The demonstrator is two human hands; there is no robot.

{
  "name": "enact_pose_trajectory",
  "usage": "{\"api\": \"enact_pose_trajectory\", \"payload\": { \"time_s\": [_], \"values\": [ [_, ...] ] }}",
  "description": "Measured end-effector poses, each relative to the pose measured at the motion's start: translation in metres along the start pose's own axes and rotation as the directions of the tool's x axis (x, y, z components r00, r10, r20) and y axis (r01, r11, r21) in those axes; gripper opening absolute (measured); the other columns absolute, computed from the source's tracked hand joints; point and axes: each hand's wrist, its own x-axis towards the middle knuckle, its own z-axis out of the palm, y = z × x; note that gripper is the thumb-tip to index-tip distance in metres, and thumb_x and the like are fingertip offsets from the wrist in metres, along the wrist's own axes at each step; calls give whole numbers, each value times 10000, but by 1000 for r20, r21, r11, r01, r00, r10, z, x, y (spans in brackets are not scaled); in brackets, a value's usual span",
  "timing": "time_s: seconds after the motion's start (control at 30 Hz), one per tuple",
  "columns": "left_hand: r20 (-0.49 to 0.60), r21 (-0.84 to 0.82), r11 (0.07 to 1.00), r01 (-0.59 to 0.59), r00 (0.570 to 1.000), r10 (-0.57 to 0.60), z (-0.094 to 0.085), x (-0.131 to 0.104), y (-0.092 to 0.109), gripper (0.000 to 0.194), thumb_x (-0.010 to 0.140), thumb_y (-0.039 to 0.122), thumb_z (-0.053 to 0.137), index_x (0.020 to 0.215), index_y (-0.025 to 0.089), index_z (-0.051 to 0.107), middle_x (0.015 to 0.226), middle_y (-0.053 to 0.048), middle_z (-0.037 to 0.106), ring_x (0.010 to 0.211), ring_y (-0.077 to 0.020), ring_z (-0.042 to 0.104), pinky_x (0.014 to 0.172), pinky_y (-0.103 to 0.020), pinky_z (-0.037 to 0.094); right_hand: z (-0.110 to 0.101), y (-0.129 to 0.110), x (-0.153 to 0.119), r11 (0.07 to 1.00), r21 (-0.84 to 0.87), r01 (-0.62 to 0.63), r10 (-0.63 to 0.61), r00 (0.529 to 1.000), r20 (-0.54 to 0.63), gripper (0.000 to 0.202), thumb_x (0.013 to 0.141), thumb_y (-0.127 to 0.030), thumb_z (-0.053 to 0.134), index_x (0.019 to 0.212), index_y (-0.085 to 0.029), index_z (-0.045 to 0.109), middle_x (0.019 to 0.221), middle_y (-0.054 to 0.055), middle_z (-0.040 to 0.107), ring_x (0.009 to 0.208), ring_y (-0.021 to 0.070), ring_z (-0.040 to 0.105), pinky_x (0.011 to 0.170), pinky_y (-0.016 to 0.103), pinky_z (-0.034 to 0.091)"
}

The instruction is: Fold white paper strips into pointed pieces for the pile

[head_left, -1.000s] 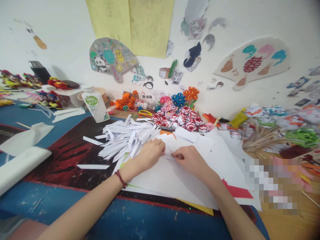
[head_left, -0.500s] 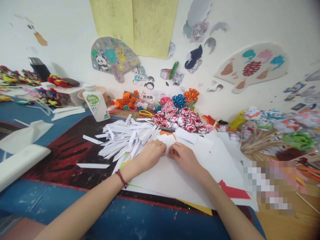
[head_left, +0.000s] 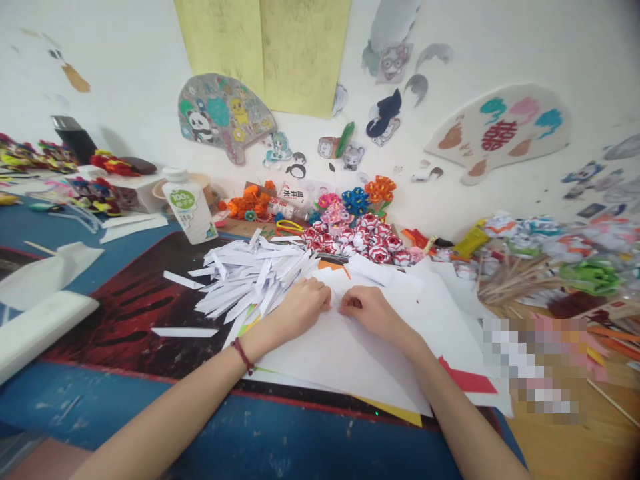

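Folded white paper strips (head_left: 255,277) lay heaped beside the left hand (head_left: 306,304), with red-and-white striped rosettes (head_left: 376,239) behind on the blue worktop (head_left: 280,440). The right hand (head_left: 374,312) faced it, just apart, over broad white paper sheets (head_left: 350,363); fingers curled on both, but whether either grip pinched paper I could not tell.

The blue table (head_left: 300,443) — white-flecked along its front — bears a black-and-red mat (head_left: 137,280) and folded white paper (head_left: 134,228).

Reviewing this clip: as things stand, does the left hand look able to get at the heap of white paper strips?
Probably yes: the left hand is over the white sheets, right beside the heap of white paper strips, with nothing visible blocking the way.
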Motion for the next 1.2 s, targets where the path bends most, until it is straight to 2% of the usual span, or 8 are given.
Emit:
{"api": "enact_pose_trajectory", "payload": {
  "time_s": [0.2,0.43,0.6,0.73,0.83,0.97,1.2],
  "values": [
    [4,-24,1000,-17,1000,17,-2,-1,0,89,865,160,544,793,152,595,798,-39,633,819,-181,559,743,-293,379,-4,2,-2,998,-41,55,-55,998,6,157,758,-56,543,727,-158,658,722,16,668,680,146,585,649,244,400],
    [-10,-42,998,-56,998,55,-7,-3,2,130,886,150,507,834,163,626,816,-35,627,821,-176,545,739,-292,371,0,2,-4,977,-178,117,-128,990,-51,226,715,37,474,696,-152,596,718,24,616,733,156,554,694,254,385],
    [-30,-22,999,-49,998,48,-5,-2,-5,115,887,151,514,836,159,617,819,-32,626,823,-173,543,740,-294,370,-2,0,-3,975,-167,145,-155,987,-50,148,804,-44,530,761,-158,613,773,26,612,774,157,553,712,257,392],
    [-37,16,999,-50,998,50,-7,-3,-4,121,901,183,508,833,158,605,828,-34,629,834,-180,545,733,-308,360,-3,-2,-2,943,-271,194,-208,978,-22,72,866,-185,579,823,-161,631,799,28,620,787,165,551,720,272,387],
    [-37,68,993,-98,994,101,-7,-3,2,131,916,187,485,843,157,589,827,-35,617,831,-184,536,719,-313,355,-1,-2,-3,883,-368,291,-305,952,21,102,891,-157,542,827,-147,621,807,37,622,785,166,543,737,281,383],
    [-23,169,971,-168,984,174,-6,-3,8,90,901,165,509,825,158,555,831,-37,597,802,-191,517,705,-334,345,2,-2,-3,807,-467,361,-385,922,48,151,898,-110,504,795,-133,613,770,50,609,750,178,533,700,293,379],
    [34,276,914,-298,953,300,-18,-7,2,80,860,165,576,789,163,540,790,-40,583,806,-208,506,702,-350,342,-5,-1,-5,759,-494,424,-449,891,74,170,889,-106,525,780,-133,652,731,52,620,737,186,539,672,299,375]
  ]
}}
